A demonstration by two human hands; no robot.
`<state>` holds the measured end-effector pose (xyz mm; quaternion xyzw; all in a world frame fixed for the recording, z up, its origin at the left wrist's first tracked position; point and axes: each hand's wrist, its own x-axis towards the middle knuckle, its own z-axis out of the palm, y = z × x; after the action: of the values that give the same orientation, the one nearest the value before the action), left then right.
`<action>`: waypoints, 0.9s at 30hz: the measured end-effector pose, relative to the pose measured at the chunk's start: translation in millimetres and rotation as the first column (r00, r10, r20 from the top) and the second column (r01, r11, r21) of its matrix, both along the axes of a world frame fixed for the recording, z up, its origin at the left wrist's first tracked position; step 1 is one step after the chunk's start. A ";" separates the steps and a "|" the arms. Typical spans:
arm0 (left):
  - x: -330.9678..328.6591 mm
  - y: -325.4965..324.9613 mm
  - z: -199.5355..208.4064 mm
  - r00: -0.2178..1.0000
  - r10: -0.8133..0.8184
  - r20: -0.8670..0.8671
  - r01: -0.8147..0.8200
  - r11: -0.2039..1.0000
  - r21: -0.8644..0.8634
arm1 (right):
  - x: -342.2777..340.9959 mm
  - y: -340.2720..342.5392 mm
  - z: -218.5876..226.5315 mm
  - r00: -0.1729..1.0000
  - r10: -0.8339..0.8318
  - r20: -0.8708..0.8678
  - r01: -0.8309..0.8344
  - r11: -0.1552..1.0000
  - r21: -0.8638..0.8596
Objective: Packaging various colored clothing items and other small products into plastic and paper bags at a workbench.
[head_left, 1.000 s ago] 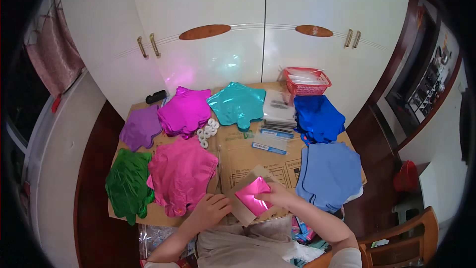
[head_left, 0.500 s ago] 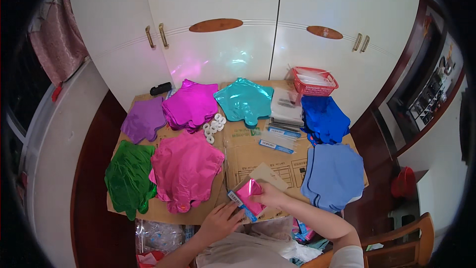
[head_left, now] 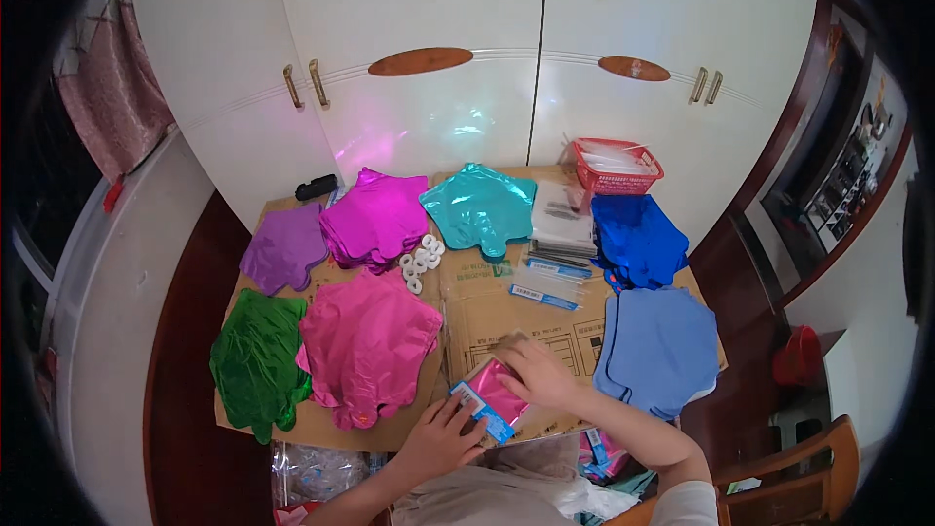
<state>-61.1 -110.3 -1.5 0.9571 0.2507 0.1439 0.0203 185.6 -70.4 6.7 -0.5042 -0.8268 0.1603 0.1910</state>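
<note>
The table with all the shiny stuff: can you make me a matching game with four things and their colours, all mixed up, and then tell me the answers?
Things:
1. Basket at the back
2. Small rings in a little heap
3. Folded foil by the right hand
4. Star-like stack at the near left

Colours:
A. White
B. Green
C. Red
D. Pink

Right pairs: 1-C, 2-A, 3-D, 4-B

Pink pkt (head_left: 503,393) – glossy plast.; cardbd (head_left: 477,294) – matt.
</note>
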 end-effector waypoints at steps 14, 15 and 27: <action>0.8 -1.7 -8.8 0.996 0.009 -0.084 -0.007 1.000 0.017 | 15.4 -2.2 -17.3 0.956 0.259 0.139 -0.273 0.958 0.093; 1.1 0.3 -10.5 0.997 -0.003 -0.078 0.003 1.000 0.011 | 15.9 -1.5 -16.7 0.956 0.261 0.137 -0.275 0.957 0.092; 5.7 14.4 3.9 0.996 -0.085 -0.038 0.088 0.993 0.082 | 15.3 23.6 -21.1 0.885 0.356 0.299 -0.419 0.889 0.182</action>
<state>-55.4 -95.9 2.4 0.9694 0.2030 0.1368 -0.0176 200.9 -46.8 -14.4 -0.3168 -0.9422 0.0270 0.1059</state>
